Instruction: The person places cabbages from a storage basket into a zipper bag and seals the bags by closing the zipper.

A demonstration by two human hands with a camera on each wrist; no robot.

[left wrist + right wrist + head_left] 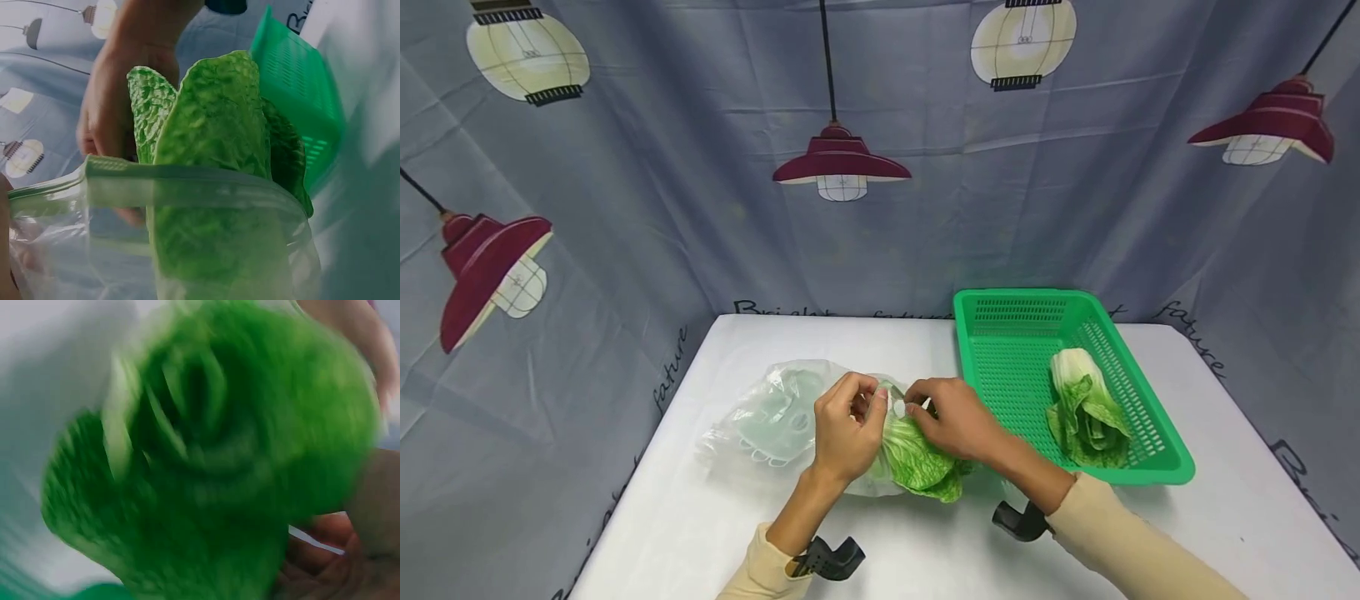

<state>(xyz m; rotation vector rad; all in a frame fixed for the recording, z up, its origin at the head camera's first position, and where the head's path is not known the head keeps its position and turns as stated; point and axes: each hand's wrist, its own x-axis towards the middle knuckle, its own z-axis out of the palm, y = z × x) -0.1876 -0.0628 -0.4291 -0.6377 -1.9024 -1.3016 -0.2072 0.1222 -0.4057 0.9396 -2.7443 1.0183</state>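
A clear zip-top plastic bag [775,425] lies across the middle of the table, with its mouth toward the right. Partly inside it is a small napa cabbage [921,462], its green leaves sticking out past the rim. In the left wrist view, the bag's zip rim [206,178] runs around the cabbage leaves [212,119]. My left hand [853,425] pinches the rim at the far left side of the mouth. Across from it, my right hand [958,417] pinches the rim with thumb and curled fingers. Blurred leaves [206,456] fill most of the right wrist view.
A green plastic basket [966,333] stands at the right rear of the white table [880,337]. Another napa cabbage [1086,408] lies in its right side. A grey curtain [700,208] printed with lamps hangs behind and beside the table.
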